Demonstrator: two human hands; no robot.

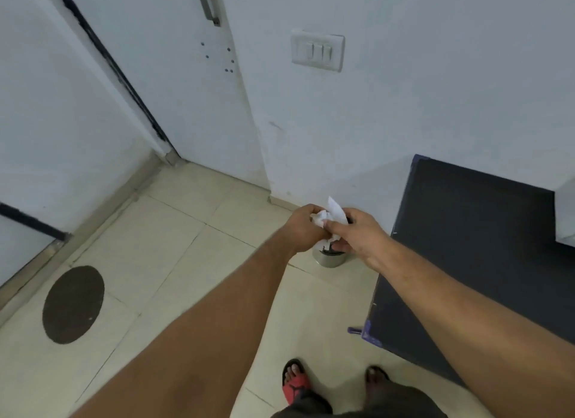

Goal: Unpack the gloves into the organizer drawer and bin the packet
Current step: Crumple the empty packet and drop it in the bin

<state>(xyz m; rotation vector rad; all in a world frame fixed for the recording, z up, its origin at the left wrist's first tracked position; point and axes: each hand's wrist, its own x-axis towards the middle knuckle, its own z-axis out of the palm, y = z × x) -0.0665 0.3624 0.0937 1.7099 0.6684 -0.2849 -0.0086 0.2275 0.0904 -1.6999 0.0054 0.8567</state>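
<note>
1. both hands out in front, held directly over the bin (330,258), a small round metal one on the tiled floor (174,231) at the foot of the wall (404,106).
2. left hand (303,229) clenched around a crumpled white packet (326,218); right hand (357,231) pinching the same packet from the other side, fingers (334,227) closed on it. one loose white flap poking up above the bin, over both hands.
3. no gloves and no organizer drawer in view; judged from that, only the binning step left.
4. bin mostly hidden under the hands, only its lower wall showing; impossible to tell whether the mouth is open or covered.
5. risk: packet only loosely balled, so likely to spring open on release and catch on the bin's rim instead of dropping in.
6. risk: light paper, so a slight sideways flick from either hand could send it past the bin onto the floor beside it.
7. risk: narrow bin mouth with two hands crowding it, so letting go unevenly could drag the packet off to one side of the bin.
8. dark counter (466,246) just right of the bin, close enough for the right forearm to brush its edge while reaching down.
</note>
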